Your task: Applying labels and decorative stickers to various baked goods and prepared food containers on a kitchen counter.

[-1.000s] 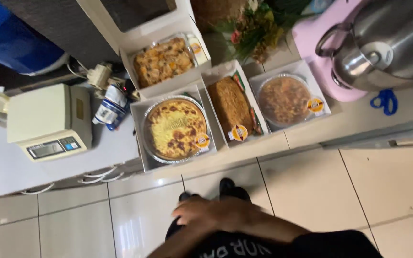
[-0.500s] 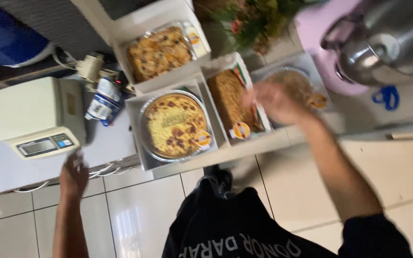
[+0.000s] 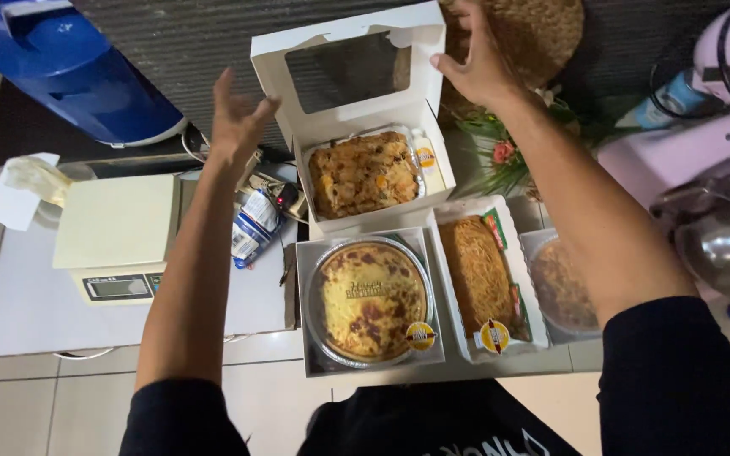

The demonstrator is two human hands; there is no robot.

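The white bakery box (image 3: 365, 135) stands at twelve o'clock from the person, its windowed lid (image 3: 348, 72) raised upright, with both hands reaching toward that lid. The right hand (image 3: 479, 63) is at the lid's two o'clock corner, fingers touching or just beside its edge; whether they grip it cannot be told. The left hand (image 3: 238, 118) hovers at the box's nine o'clock side, fingers spread wide, holding nothing and clear of the lid. The two hands are well apart, one on each side of the box. Inside the box lies a foil tray of golden-brown baked food (image 3: 363, 173) with a chunky, browned top. At six o'clock from the box sits a round pie in a foil pan (image 3: 369, 300), yellow with dark spots and a round sticker. An oblong golden pastry (image 3: 476, 274) lies at its three o'clock. A kitchen scale (image 3: 116, 236) rests at nine o'clock on the table (image 3: 27, 312).
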